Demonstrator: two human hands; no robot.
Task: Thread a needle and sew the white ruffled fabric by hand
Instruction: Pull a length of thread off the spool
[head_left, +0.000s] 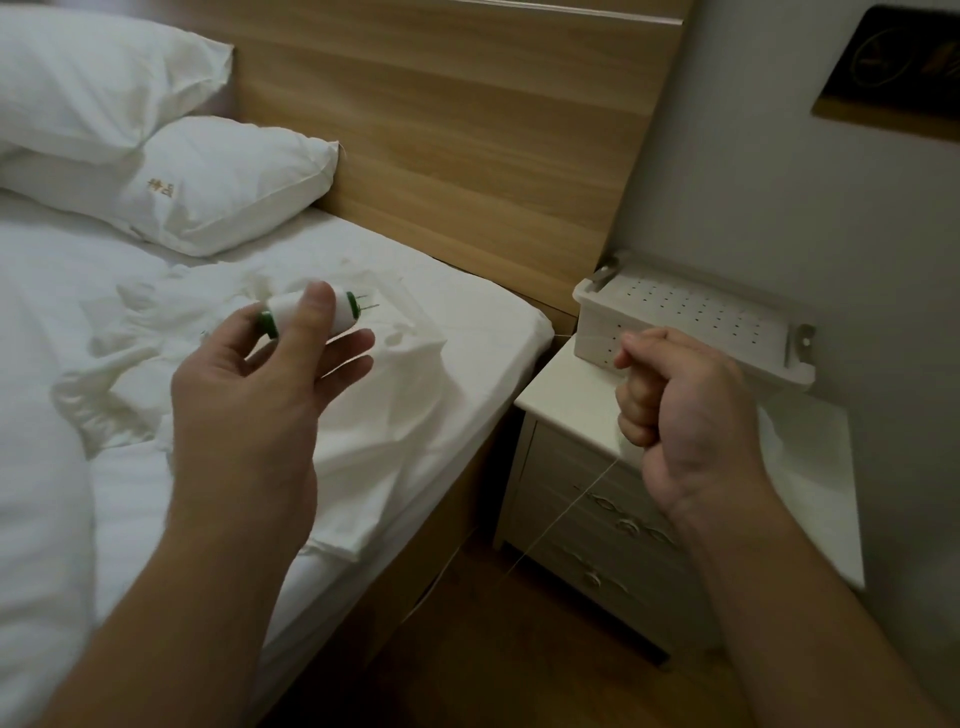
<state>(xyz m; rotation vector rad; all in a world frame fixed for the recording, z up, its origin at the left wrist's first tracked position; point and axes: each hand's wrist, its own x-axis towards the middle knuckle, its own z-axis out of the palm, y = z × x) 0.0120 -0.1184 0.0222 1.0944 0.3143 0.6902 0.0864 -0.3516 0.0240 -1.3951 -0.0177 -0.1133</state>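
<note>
A bed (156, 467) with white sheets fills the left, its wooden headboard (467, 130) behind and two pillows (208, 187) stacked at the far left. Crumpled white fabric (130, 364) lies on the sheet under the left hand. A pale nightstand (587, 499) stands just beside the bed, with a perforated white box (691, 322) on top against the wall.

The left hand (249, 405) is raised over the bed and pinches a spool (311, 314) between thumb and fingers, the other fingers loosely spread. The spool's long axis runs left to right, tilted slightly; its green end caps show, and two thin pins stick out of the right end toward the headboard.

The right hand (675, 405) is curled into a fist over the nightstand, gripping a thread (576, 493) that trails down from it toward the floor.
</note>
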